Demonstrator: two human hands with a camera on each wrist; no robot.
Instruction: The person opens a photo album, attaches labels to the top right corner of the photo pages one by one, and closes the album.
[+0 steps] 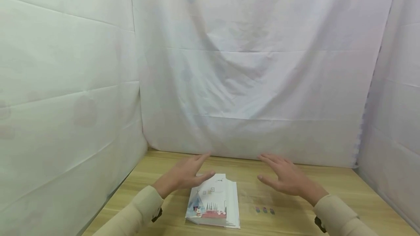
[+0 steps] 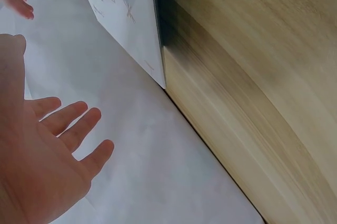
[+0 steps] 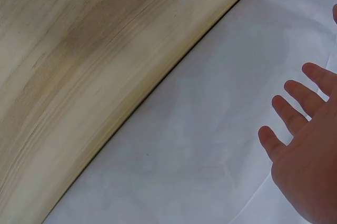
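Observation:
My left hand (image 1: 183,174) hovers over the left side of a white book (image 1: 210,196), its fingers straight and pointing inward. The cover carries a drawn blue tent, dark trees and a red ground strip. Further white pages or covers (image 1: 232,203) stick out at its right side. My right hand (image 1: 288,176) hangs above the table on the right, fingers extended and thumb apart, holding nothing. Below it lies what looks like a clear plastic sheet with small coloured marks (image 1: 264,210). In the left wrist view, part of the book cover (image 2: 129,21) shows beyond the left fingers (image 2: 79,129).
A wood-grain table (image 1: 164,161) bears these things. White cloth (image 1: 246,83) hangs behind it, with white sheeting on the left (image 1: 65,83) and right (image 1: 393,101). Both forearms wear light sleeves with dark bands at the wrists.

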